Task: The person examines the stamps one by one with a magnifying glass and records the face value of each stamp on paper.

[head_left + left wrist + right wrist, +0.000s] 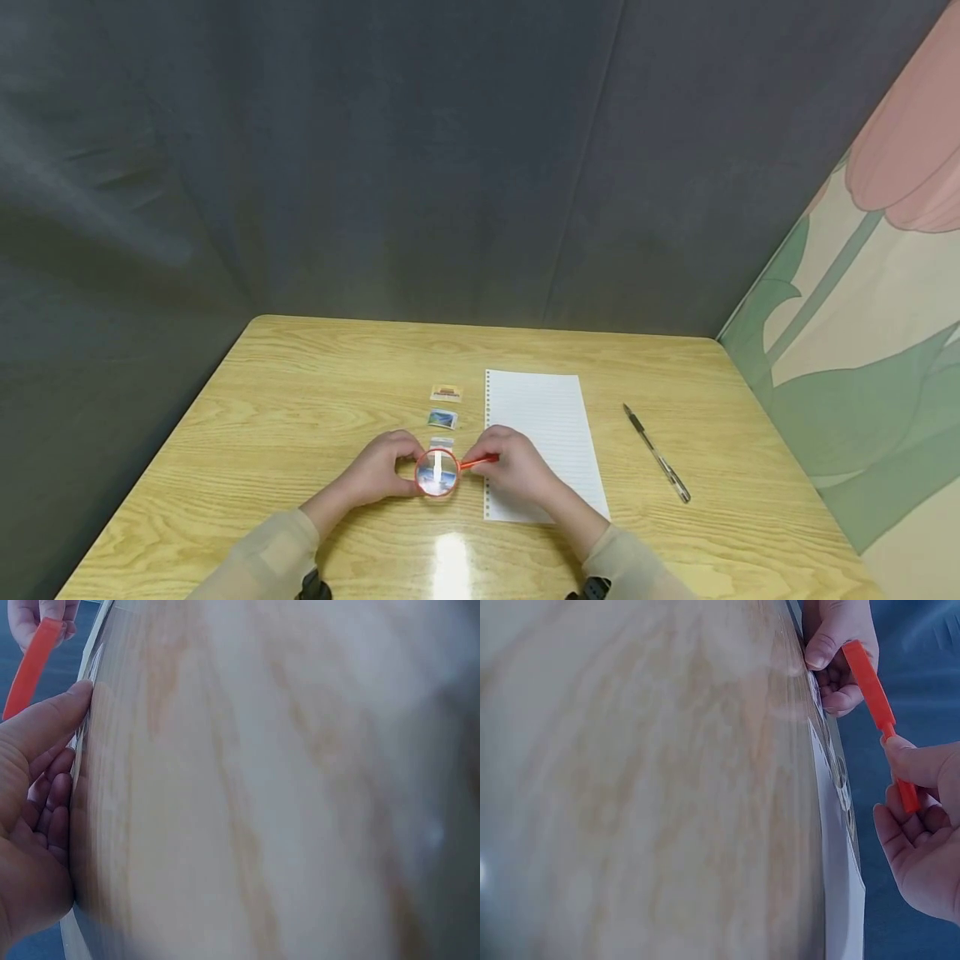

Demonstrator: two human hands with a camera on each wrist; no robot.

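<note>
My right hand [513, 462] pinches the red handle of a small magnifying glass [477, 462] between thumb and fingers. In the right wrist view, the red rim [868, 682] is seen edge-on, held above the tabletop. My left hand [382, 471] rests on the table at the lens's left side, thumb and index finger spread around that edge. Through the lens a small bluish picture shows, with a bright glare across it. Beyond it, a column of small stamp-like pictures runs away from me: a partly covered grey one [441, 442], a blue-green one [442, 418] and a yellowish one [446, 393].
A lined sheet of paper [536, 408] with punched holes lies right of the pictures, partly under my right hand. Farther right is a pen [657, 454]. The wooden table [300, 400] ends at a dark curtain [420, 167]; a flowered wall hanging [885, 333] borders the right.
</note>
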